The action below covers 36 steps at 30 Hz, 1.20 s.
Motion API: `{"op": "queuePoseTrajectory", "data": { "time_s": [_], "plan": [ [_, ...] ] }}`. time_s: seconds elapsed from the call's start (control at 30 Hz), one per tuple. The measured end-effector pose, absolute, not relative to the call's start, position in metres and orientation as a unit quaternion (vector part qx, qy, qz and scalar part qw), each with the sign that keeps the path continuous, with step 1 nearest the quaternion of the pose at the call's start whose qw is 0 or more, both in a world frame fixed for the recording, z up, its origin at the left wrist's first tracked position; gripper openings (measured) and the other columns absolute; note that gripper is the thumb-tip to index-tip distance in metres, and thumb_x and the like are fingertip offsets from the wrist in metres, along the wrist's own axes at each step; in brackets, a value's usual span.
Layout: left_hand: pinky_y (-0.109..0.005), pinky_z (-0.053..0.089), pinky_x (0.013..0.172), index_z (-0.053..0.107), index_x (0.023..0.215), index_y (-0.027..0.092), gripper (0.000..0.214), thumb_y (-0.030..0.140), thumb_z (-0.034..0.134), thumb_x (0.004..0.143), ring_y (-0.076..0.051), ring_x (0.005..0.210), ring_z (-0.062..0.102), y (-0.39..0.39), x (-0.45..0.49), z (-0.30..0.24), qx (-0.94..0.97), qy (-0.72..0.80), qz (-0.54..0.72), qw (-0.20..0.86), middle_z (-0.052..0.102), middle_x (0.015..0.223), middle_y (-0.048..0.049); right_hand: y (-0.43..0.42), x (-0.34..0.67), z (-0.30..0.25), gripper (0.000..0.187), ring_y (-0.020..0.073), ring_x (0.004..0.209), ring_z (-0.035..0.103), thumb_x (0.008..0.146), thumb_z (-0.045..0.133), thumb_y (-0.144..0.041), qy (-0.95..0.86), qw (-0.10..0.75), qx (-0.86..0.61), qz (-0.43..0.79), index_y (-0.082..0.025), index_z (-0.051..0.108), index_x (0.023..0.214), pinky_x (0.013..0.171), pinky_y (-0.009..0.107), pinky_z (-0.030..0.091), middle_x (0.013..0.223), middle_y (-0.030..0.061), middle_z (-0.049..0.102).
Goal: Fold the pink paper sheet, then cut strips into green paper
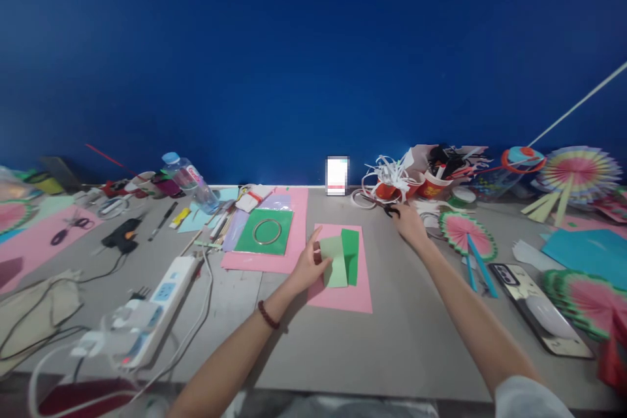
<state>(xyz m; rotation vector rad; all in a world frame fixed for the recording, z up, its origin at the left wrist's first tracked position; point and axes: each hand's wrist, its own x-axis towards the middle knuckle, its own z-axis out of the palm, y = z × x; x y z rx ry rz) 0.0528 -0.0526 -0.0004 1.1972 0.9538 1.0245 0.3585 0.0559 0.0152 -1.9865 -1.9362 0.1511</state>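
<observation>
My left hand (311, 261) pinches the left edge of a light green piece of paper (334, 262) between thumb and fingers. A darker green paper (351, 257) shows along its right side; whether the two are joined I cannot tell. Both are over a pink sheet (360, 300) in the middle of the table. Farther off to the right, my right hand (409, 223) has its fingers closed on black scissors (392, 211), of which only the handle part shows clearly. White paper strips (390, 171) spill from a red cup (386, 191) just beyond that hand.
A power strip (166, 304) with cables and a glue gun (122, 235) lie at left. A bottle (191, 179) leans near the blue wall. Green packaged paper with a ring (267, 232) sits left of centre. Paper fans (467, 232) and a phone (539, 307) occupy the right.
</observation>
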Motion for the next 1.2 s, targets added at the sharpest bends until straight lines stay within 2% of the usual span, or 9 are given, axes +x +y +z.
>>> {"op": "queuePoseTrajectory", "data": {
  "time_s": [0.17, 0.27, 0.4, 0.57, 0.73, 0.8, 0.9, 1.03, 1.2],
  "plan": [
    [-0.028, 0.052, 0.074, 0.063, 0.113, 0.018, 0.050, 0.026, 0.077, 0.065, -0.017, 0.083, 0.066, -0.049, 0.053, 0.003, 0.491, 0.420, 0.439, 0.625, 0.068, 0.106, -0.0112, 0.065, 0.354, 0.021, 0.031, 0.0304, 0.101, 0.062, 0.081, 0.054, -0.013, -0.661, 0.148, -0.733, 0.057, -0.011, 0.067, 0.108, 0.081, 0.036, 0.046, 0.107, 0.0197, 0.068],
    [-0.028, 0.050, 0.067, 0.069, 0.090, 0.013, 0.038, 0.032, 0.082, 0.059, -0.017, 0.072, 0.065, -0.048, 0.054, 0.005, 0.458, 0.429, 0.442, 0.641, 0.071, 0.086, -0.0107, 0.064, 0.352, 0.027, 0.023, 0.0310, 0.095, 0.064, 0.079, 0.058, -0.018, -0.656, 0.131, -0.740, 0.066, -0.014, 0.071, 0.098, 0.074, 0.035, 0.047, 0.099, 0.0180, 0.070],
    [-0.024, 0.045, 0.056, 0.070, 0.080, 0.012, 0.036, 0.040, 0.082, 0.059, -0.013, 0.059, 0.060, -0.048, 0.055, 0.006, 0.427, 0.449, 0.471, 0.628, 0.069, 0.073, -0.0071, 0.056, 0.356, 0.032, 0.018, 0.0283, 0.090, 0.065, 0.076, 0.062, -0.022, -0.656, 0.164, -0.731, 0.089, -0.016, 0.070, 0.091, 0.071, 0.033, 0.048, 0.094, 0.0140, 0.070],
    [-0.021, 0.040, 0.045, 0.065, 0.073, 0.013, 0.037, 0.045, 0.079, 0.063, -0.009, 0.046, 0.051, -0.048, 0.054, 0.010, 0.427, 0.466, 0.492, 0.599, 0.061, 0.058, -0.0005, 0.029, 0.346, 0.031, 0.019, 0.0145, 0.050, 0.057, 0.074, 0.064, -0.029, -0.576, 0.338, -0.661, 0.342, -0.018, 0.059, 0.088, 0.047, 0.027, 0.050, 0.072, 0.0037, 0.066],
    [-0.019, 0.037, 0.039, 0.057, 0.064, 0.014, 0.037, 0.046, 0.076, 0.067, -0.007, 0.040, 0.047, -0.048, 0.055, 0.010, 0.400, 0.470, 0.529, 0.583, 0.053, 0.050, 0.0037, -0.010, 0.296, 0.027, 0.036, 0.0088, 0.044, 0.053, 0.063, 0.077, -0.032, -0.422, 0.443, -0.525, 0.592, -0.020, 0.053, 0.088, 0.042, 0.023, 0.051, 0.068, -0.0021, 0.061],
    [-0.020, 0.038, 0.038, 0.058, 0.071, 0.015, 0.035, 0.046, 0.074, 0.070, -0.008, 0.039, 0.048, -0.049, 0.055, 0.011, 0.391, 0.457, 0.542, 0.587, 0.054, 0.053, 0.0041, -0.026, 0.273, 0.023, 0.035, 0.0088, 0.045, 0.055, 0.066, 0.076, -0.038, -0.413, 0.418, -0.491, 0.643, -0.019, 0.052, 0.084, 0.044, 0.022, 0.052, 0.062, -0.0033, 0.059],
    [-0.020, 0.041, 0.039, 0.059, 0.077, 0.016, 0.033, 0.046, 0.072, 0.072, -0.008, 0.040, 0.049, -0.049, 0.054, 0.012, 0.390, 0.441, 0.562, 0.581, 0.055, 0.055, 0.0049, -0.045, 0.249, 0.014, 0.037, 0.0121, 0.041, 0.056, 0.070, 0.069, -0.048, -0.440, 0.366, -0.464, 0.676, -0.020, 0.049, 0.083, 0.035, 0.021, 0.045, 0.052, -0.0043, 0.057],
    [-0.018, 0.042, 0.039, 0.058, 0.071, 0.016, 0.033, 0.045, 0.073, 0.071, -0.007, 0.040, 0.047, -0.047, 0.049, 0.014, 0.397, 0.447, 0.585, 0.548, 0.050, 0.051, 0.0064, -0.062, 0.239, 0.007, 0.041, 0.0086, 0.029, 0.041, 0.074, 0.062, -0.057, -0.498, 0.296, -0.453, 0.678, -0.021, 0.045, 0.083, 0.025, 0.018, 0.028, 0.044, -0.0082, 0.052],
    [-0.022, 0.046, 0.037, 0.057, 0.076, 0.017, 0.036, 0.050, 0.072, 0.071, -0.009, 0.036, 0.049, -0.045, 0.041, 0.025, 0.389, 0.469, 0.587, 0.533, 0.053, 0.051, 0.0062, -0.074, 0.236, 0.020, 0.041, 0.0038, 0.031, 0.027, 0.076, 0.060, -0.058, -0.509, 0.265, -0.504, 0.645, -0.020, 0.048, 0.083, 0.030, 0.018, 0.019, 0.046, -0.0104, 0.044]
  ]
}}
